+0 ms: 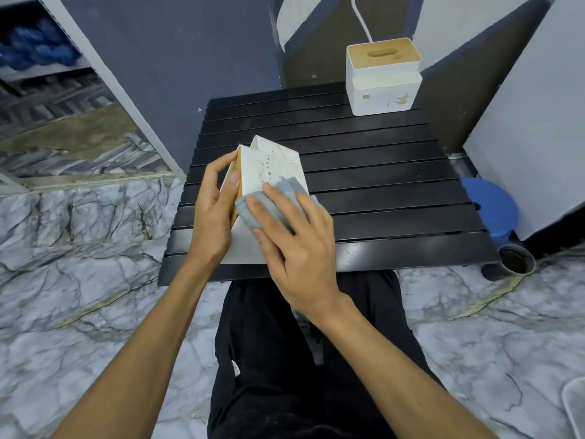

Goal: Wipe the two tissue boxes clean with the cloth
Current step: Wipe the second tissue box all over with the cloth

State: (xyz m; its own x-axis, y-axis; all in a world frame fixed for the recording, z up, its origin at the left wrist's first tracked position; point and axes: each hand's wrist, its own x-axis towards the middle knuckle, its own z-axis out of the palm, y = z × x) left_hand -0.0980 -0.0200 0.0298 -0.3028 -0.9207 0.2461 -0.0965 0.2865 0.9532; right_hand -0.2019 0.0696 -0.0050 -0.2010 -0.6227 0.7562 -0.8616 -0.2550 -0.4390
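No readable text anywhere. Far tissue box [383, 90] at the desk's [380, 191] far right corner has a small tan mark and a faint gold drawing on its front face, no legible letters. A small white tag [235, 367] on the black trousers [269, 359] carries tiny print, too blurred to read.

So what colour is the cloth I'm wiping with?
Light grey-blue cloth, under the right hand; seen in the head view.
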